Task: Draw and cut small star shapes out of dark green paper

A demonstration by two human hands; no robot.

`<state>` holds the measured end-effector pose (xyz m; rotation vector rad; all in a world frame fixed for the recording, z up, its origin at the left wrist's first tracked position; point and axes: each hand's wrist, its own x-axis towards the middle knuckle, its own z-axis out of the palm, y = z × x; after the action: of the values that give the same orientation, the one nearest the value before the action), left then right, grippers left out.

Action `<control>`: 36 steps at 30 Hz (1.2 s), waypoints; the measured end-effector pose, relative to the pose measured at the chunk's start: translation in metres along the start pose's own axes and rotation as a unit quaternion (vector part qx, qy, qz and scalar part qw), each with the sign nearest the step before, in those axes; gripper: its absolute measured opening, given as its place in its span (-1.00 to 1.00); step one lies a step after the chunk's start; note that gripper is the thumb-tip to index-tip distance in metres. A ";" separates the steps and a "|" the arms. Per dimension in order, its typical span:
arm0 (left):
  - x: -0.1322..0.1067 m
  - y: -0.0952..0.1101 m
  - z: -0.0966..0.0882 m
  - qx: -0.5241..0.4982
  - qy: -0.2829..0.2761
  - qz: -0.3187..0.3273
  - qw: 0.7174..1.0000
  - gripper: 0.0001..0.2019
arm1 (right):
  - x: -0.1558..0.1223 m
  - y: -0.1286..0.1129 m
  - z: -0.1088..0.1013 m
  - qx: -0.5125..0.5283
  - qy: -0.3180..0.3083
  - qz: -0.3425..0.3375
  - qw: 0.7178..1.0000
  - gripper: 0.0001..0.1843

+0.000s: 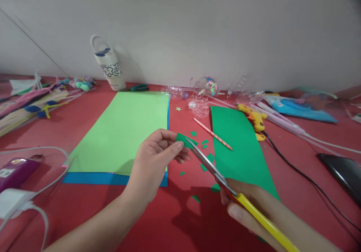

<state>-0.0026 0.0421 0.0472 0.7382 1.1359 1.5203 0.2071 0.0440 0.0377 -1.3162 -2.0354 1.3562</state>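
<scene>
My left hand (159, 158) pinches a small piece of dark green paper (184, 141) between thumb and fingers, above the red table. Closed around the yellow-handled scissors (217, 175) is my right hand (245, 203), its fingers partly hidden by the handle. The blade tips reach the edge of the green piece; whether they are cutting into it I cannot tell. Below lie a dark green paper star (193, 133) and several green scraps (210, 157). A large dark green sheet (237, 139) rests to the right, with a pink pencil (213, 133) across its edge.
Left, a light green sheet (126, 124) overlies a blue one (90, 178). A white tumbler (109, 68) stands by the wall. Clear plastic pieces (199, 105) lie at the back. A yellow glue gun (256, 118) trails a black cord. White cables and a purple device (18, 171) sit left.
</scene>
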 end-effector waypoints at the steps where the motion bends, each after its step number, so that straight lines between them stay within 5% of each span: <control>1: 0.000 0.000 0.000 -0.001 -0.003 0.001 1.000 -0.90 | 0.000 -0.002 0.001 0.000 0.004 0.005 1.000 -0.55; 23: -0.014 -0.009 0.009 -0.144 -0.059 -0.150 0.976 -0.83 | -0.001 -0.006 0.009 0.050 0.003 0.022 0.999 -0.39; 36: -0.009 -0.007 0.003 -0.061 -0.043 -0.095 0.993 -0.89 | 0.003 -0.001 0.003 0.088 -0.011 0.064 0.994 -0.47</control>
<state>0.0054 0.0341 0.0433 0.5914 1.0097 1.3713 0.2029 0.0445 0.0366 -1.3777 -1.8238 1.5735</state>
